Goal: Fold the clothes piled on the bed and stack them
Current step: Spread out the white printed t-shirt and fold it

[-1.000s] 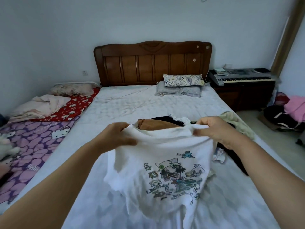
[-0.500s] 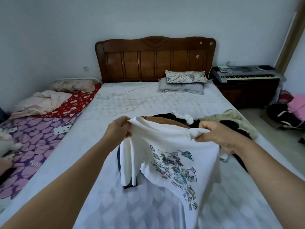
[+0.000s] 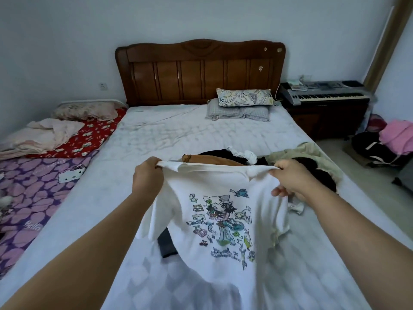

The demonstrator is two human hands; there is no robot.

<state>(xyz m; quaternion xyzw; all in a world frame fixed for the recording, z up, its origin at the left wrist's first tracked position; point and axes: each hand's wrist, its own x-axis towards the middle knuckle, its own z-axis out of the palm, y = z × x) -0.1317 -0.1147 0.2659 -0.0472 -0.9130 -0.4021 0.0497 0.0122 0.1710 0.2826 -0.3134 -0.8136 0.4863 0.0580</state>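
left hand [image 3: 146,177], right hand [image 3: 290,179] pinching white T-shirt [image 3: 220,220] shoulders taut | risk: hem bunching on bed [image 3: 156,135], skewed fold

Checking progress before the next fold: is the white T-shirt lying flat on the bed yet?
No, the left hand and right hand hold the T-shirt up by its top edge, hanging above the bed.

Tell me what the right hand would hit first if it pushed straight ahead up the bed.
Probably the clothes pile: the right hand, gripping the white T-shirt, sits just short of its dark and beige garments, though depth is unclear.
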